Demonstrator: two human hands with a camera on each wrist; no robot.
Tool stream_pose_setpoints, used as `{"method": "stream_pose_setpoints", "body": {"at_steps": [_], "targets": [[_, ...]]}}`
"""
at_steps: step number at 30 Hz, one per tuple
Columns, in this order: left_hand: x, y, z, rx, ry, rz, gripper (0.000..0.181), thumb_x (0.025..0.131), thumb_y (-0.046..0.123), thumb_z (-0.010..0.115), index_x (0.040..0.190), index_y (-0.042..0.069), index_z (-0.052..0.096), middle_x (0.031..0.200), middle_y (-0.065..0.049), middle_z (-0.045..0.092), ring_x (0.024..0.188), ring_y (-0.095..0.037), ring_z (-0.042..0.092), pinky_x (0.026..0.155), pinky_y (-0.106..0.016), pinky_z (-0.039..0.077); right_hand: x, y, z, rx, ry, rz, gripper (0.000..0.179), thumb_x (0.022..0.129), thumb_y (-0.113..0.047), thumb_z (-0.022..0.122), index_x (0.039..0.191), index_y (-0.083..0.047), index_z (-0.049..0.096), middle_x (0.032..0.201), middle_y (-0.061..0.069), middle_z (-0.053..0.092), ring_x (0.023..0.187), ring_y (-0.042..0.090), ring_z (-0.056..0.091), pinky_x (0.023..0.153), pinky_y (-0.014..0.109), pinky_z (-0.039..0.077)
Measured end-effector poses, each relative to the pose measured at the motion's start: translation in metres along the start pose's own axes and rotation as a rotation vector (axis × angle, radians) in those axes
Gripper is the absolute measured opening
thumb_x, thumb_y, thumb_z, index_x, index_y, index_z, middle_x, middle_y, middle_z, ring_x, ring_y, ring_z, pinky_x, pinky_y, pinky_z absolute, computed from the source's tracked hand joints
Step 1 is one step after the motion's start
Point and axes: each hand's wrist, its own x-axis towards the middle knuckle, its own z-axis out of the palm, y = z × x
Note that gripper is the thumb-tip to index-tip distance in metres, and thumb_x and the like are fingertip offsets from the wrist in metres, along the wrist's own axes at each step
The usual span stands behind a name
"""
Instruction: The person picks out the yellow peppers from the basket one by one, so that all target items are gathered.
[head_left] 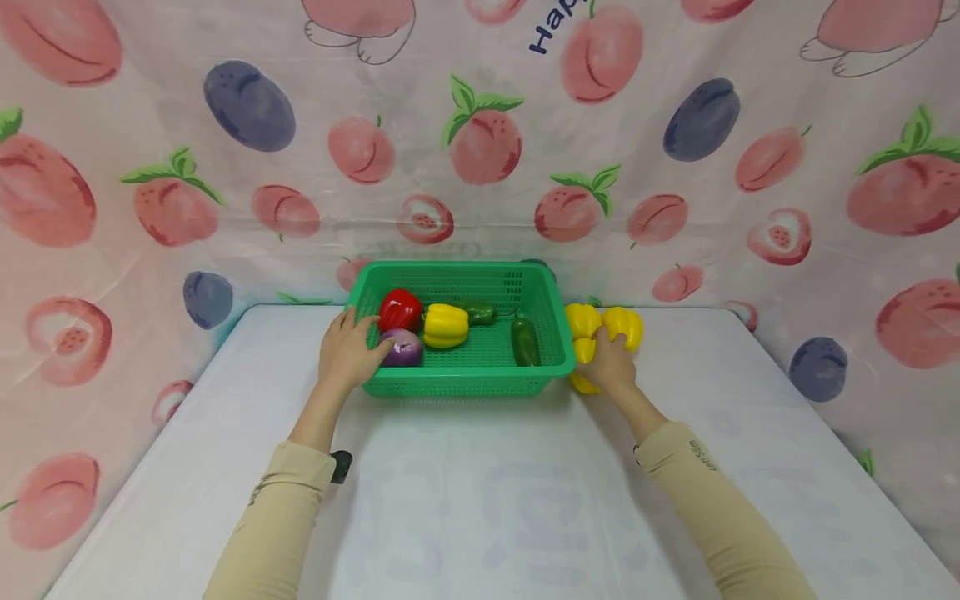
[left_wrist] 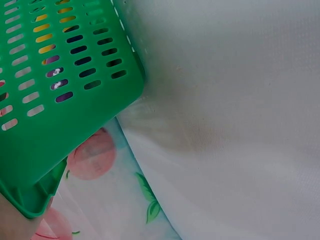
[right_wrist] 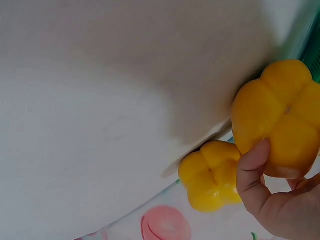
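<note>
My left hand rests over the left rim of a green perforated plastic basket, its thumb close to a purple eggplant. A red bell pepper lies just behind the eggplant, beside a yellow bell pepper. Outside the basket's right end, my right hand pinches another yellow bell pepper between thumb and fingers, partly covering it in the head view. Two more yellow bell peppers sit right behind, one by the basket wall and one farther right.
Two dark green vegetables lie in the basket, one along its back and one at the right. The white table spreads in front. A fruit-print cloth hangs behind and at both sides.
</note>
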Motion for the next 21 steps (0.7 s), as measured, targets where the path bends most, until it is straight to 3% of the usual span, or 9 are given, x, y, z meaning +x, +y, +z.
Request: {"method": "stream_pose_setpoints", "body": {"at_steps": [5, 12, 21], "targets": [[-0.0002, -0.0010, -0.0001, 0.001, -0.004, 0.003, 0.060, 0.093, 0.042, 0.046, 0.140, 0.005, 0.042, 0.152, -0.031, 0.016, 0.140, -0.047, 0.014, 0.115, -0.058, 0.013, 0.0000, -0.0016, 0.0032, 0.031, 0.008, 0.014, 0.063, 0.078, -0.029, 0.067, 0.122, 0.002, 0.035, 0.117, 0.033, 0.038, 0.085, 0.040, 0.051, 0.059, 0.039, 0.045], [-0.0022, -0.0017, -0.0006, 0.002, 0.000, -0.005, 0.058, 0.093, 0.041, 0.047, 0.140, 0.006, 0.042, 0.153, -0.031, 0.016, 0.141, -0.046, 0.014, 0.115, -0.059, 0.014, -0.0026, 0.0009, 0.0014, 0.081, -0.006, 0.012, 0.065, 0.081, -0.033, 0.066, 0.125, 0.004, 0.035, 0.122, 0.035, 0.033, 0.105, 0.050, 0.042, 0.074, 0.050, 0.048], [-0.0013, -0.0007, -0.0003, -0.011, -0.006, -0.010, 0.059, 0.093, 0.042, 0.046, 0.140, 0.006, 0.041, 0.153, -0.030, 0.014, 0.141, -0.046, 0.013, 0.115, -0.059, 0.013, -0.0075, 0.0034, -0.0040, 0.105, -0.010, -0.029, 0.067, 0.084, -0.033, 0.064, 0.129, 0.007, 0.034, 0.125, 0.040, 0.032, 0.109, 0.057, 0.038, 0.085, 0.059, 0.045]]}}
